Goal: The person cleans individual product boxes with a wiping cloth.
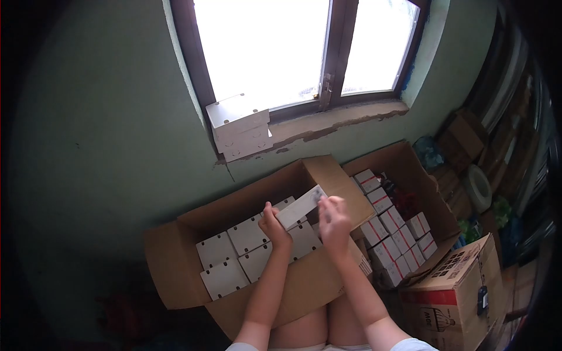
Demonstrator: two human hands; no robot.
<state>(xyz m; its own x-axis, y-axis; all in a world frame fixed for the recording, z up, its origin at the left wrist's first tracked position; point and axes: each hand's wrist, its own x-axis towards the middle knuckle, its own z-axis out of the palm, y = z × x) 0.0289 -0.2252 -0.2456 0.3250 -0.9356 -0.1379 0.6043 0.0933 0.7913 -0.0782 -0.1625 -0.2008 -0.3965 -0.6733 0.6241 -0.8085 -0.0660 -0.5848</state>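
Observation:
A long white box (300,209) is held up at a tilt above the open carton. My left hand (275,227) is closed around its lower left end, thumb up. At the upper right end, my right hand (335,225) has its fingers curled close to a small dark patch on the box. Those fingers are slightly blurred, and what they hold, if anything, is hidden. Below both hands, the large cardboard carton (263,310) contains several white boxes (225,279) with small dark marks at their edges.
A second carton (386,153) at the right holds several small white boxes with red stripes (404,238). In front of it stands a printed carton (430,316) with a dark object on its side. White boxes (241,133) are stacked on the windowsill (339,120). Clutter lies far right.

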